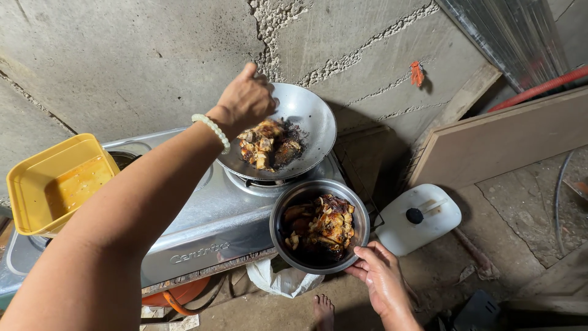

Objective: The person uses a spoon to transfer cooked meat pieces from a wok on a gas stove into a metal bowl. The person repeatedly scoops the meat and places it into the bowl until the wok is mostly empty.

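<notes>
Left hand [246, 98]: closed on tilted wok [303, 122] rim.
Right hand [381, 273]: gripping steel bowl [288, 208] of browned meat, just below wok.

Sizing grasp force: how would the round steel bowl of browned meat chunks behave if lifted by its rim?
The round steel bowl looks rigid, so its rim probably won't flex. It is loaded with browned meat chunks, so likely heavy and apt to tip away from the right hand, which grips one edge. The glossy, greasy-looking food suggests a possibly slippery rim.
</notes>
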